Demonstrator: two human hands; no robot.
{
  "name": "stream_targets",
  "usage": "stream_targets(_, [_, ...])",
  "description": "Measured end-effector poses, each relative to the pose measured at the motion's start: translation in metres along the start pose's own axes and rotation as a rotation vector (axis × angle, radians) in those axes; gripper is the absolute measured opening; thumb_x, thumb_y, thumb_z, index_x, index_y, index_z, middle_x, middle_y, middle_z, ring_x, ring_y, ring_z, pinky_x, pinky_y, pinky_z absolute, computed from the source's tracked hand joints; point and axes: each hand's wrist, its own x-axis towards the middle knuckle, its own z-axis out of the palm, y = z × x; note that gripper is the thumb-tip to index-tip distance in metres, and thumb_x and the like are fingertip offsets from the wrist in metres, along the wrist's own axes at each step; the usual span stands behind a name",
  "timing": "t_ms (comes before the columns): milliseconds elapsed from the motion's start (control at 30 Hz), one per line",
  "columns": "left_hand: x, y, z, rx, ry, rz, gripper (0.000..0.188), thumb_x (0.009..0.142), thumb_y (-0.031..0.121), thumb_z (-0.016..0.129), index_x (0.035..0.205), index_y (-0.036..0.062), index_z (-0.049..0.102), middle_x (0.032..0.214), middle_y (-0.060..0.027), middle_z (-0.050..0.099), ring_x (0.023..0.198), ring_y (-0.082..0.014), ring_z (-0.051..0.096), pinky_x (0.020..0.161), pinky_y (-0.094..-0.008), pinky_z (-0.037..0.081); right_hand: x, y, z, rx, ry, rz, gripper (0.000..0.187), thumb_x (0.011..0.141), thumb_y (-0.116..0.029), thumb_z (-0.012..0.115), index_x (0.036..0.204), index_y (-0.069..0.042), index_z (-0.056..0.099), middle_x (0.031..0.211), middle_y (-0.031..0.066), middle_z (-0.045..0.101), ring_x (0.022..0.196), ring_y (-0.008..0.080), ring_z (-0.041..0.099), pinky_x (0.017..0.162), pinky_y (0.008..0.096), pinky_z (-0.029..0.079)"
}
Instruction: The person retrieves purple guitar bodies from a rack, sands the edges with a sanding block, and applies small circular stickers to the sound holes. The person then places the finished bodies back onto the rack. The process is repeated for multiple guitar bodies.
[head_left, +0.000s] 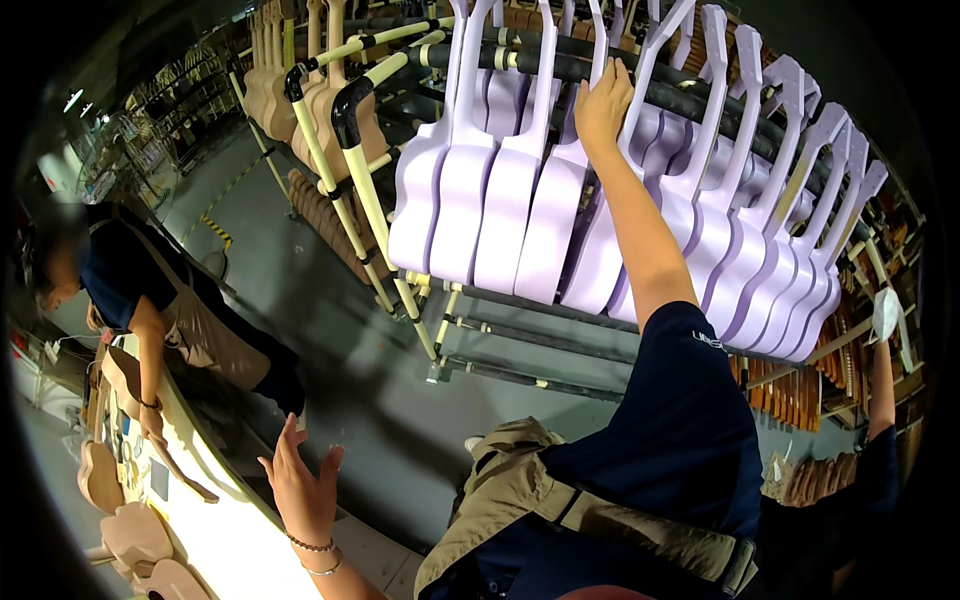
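My right hand [603, 112] reaches up to the rack and is closed round the neck of a lilac guitar [552, 225], its thumb on the left side. The guitar stands in a close row of similar unstrung lilac guitars [735, 265], necks up, with bodies pressed side by side. My left hand [305, 490], wearing bracelets on the wrist, is raised in the air at the lower left. Its fingers are spread and nothing is in it. It is nearest to the brightly lit workbench [225, 535], apart from it.
The rack [372, 205] has cream tubes with black joints. Bare-wood guitars [325, 125] hang behind it. At left a co-worker [185, 300] in an apron bends over the bench, holding a wooden guitar [125, 375]. More guitar bodies [135, 535] lie there. Another person's arm [882, 390] rises at right.
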Motion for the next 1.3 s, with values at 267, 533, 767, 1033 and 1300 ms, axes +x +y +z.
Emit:
stream_targets(267, [-0.002, 0.005, -0.002, 0.008, -0.019, -0.016, 0.065, 0.073, 0.021, 0.071, 0.129, 0.0098, 0.041, 0.104, -0.0068, 0.058, 0.103, -0.0238, 0.055, 0.1, -0.0593, 0.024, 0.013, -0.037, 0.006, 0.212, 0.033, -0.246, 0.061, 0.079, -0.015, 0.061, 0.13, 0.006, 0.033, 0.131, 0.0248, 0.037, 0.117, 0.0372, 0.039, 0.1, 0.0435, 0.029])
stream_targets(533, [-0.028, 0.0, -0.002, -0.015, 0.001, 0.003, 0.065, 0.073, 0.021, 0.071, 0.129, 0.0107, 0.04, 0.104, -0.0068, 0.058, 0.103, -0.0237, 0.055, 0.099, -0.0592, 0.025, 0.022, -0.052, 0.029, 0.956, -0.345, 0.295, 0.064, 0.073, -0.007, 0.064, 0.128, 0.001, 0.034, 0.104, 0.0168, 0.058, 0.096, 0.0283, 0.058, 0.086, 0.0385, 0.046])
stream_targets(767, [-0.056, -0.006, 0.002, -0.077, 0.023, 0.014, 0.062, 0.074, 0.02, 0.07, 0.128, 0.0108, 0.041, 0.104, -0.0073, 0.061, 0.102, -0.0258, 0.056, 0.098, -0.0587, 0.027, 0.05, -0.089, -0.06, 1.606, -0.679, 0.514, 0.038, 0.076, 0.008, 0.059, 0.111, 0.004, 0.045, 0.096, 0.0113, 0.057, 0.078, 0.0207, 0.062, 0.072, 0.0316, 0.056])
stream_targets(1033, [-0.067, 0.013, -0.02, -0.335, 0.389, 0.269, 0.059, 0.078, 0.019, 0.065, 0.127, -0.0005, 0.039, 0.126, -0.0209, 0.044, 0.123, -0.0386, 0.035, 0.102, -0.0442, 0.027, -0.008, -0.319, -0.258, 1.756, -0.766, 0.083, 0.044, 0.075, -0.003, 0.067, 0.112, 0.004, 0.045, 0.077, 0.0019, 0.055, 0.064, 0.0113, 0.056, 0.059, 0.0218, 0.046])
stream_targets(1300, [-0.212, -0.02, -0.009, -1.037, 0.788, -0.32, 0.016, 0.087, 0.013, 0.055, 0.097, 0.0004, 0.059, 0.097, -0.0134, 0.058, 0.086, -0.0241, 0.059, 0.078, -0.0317, 0.044, -0.128, -0.45, -0.416, 2.258, -1.303, -0.627, 0.086, 0.074, -0.047, 0.068, 0.136, -0.003, 0.028, 0.116, 0.015, 0.053, 0.104, 0.0235, 0.055, 0.089, 0.037, 0.044])
